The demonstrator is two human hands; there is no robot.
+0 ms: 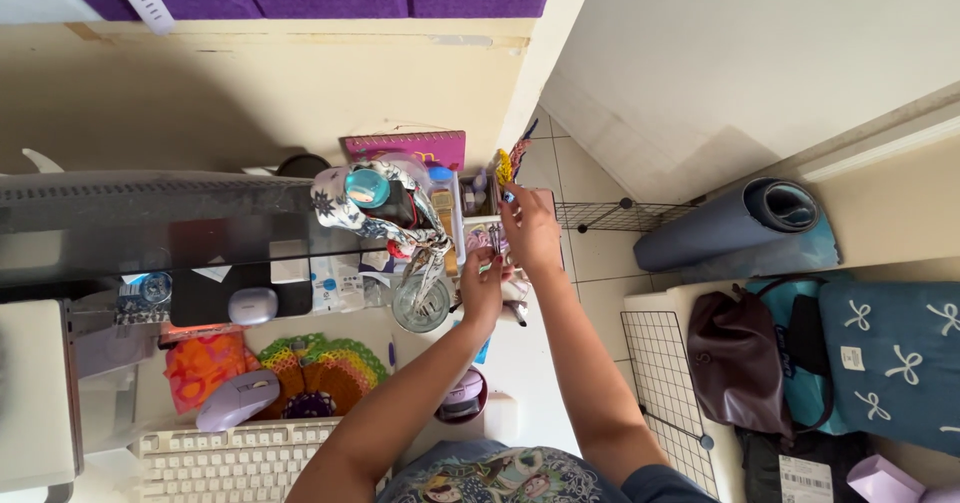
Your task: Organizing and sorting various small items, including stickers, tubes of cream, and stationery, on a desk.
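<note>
Hands meet at the far edge of the white worktop [520, 363], over a small organiser [480, 225] crowded with pens and trinkets. The right hand [530, 231] reaches furthest, its fingers [512, 200] pinched narrowly on a small item at the organiser's top — too small to tell what it is. The left hand [482, 281] sits just nearer, its fingers curled close around thin things at the organiser's front; whether it truly grips them I cannot tell.

By my judgement the sorting is midway: both hands are inside the clutter, nothing has been lifted clear, and no item lies set aside on the worktop.

Room is tight. Just left of the hands stand a glass jar [420, 305] and a bottle wrapped in a patterned scarf [375, 203], both close enough to be knocked by a wrist. Further left a monitor [150, 228] blocks that side. Right of the organiser the worktop ends — beyond the edge lie tiled floor, a wire grid panel [660, 373], a rolled blue mat [730, 225] and a dark brown bag [735, 358]. Nearer the body a keyboard [235, 458], a lilac mouse [238, 399] and a crocheted coaster [320, 373] fill the worktop's left, leaving a bare strip under the forearms.
</note>
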